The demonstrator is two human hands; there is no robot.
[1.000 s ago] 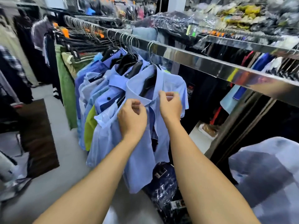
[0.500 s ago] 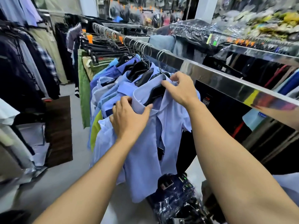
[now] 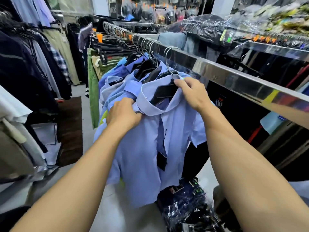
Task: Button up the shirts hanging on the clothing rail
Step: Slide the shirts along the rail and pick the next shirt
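Note:
A light blue short-sleeved shirt (image 3: pixel 143 153) hangs nearest me on a black hanger (image 3: pixel 164 91) from the shiny metal clothing rail (image 3: pixel 234 77). Its front is open below the collar, and a black tag (image 3: pixel 161 160) dangles there. My left hand (image 3: pixel 123 113) grips the shirt's left shoulder beside the collar. My right hand (image 3: pixel 192 92) pinches the collar's right side by the hanger's neck. Behind it hang more blue shirts (image 3: pixel 117 77) on black hangers.
Green and khaki trousers (image 3: pixel 92 84) hang further along the rail. Dark clothes on another rack (image 3: pixel 25 67) fill the left side. Plastic-wrapped dark garments (image 3: pixel 187 208) lie on the floor under the shirt. A brown mat (image 3: pixel 70 129) lies in the aisle. Wrapped stock (image 3: pixel 209 30) sits above the rail.
Both hands left the shirt's front placket and moved up. The right hand went to the collar at the hanger, the left to the shoulder beside the collar.

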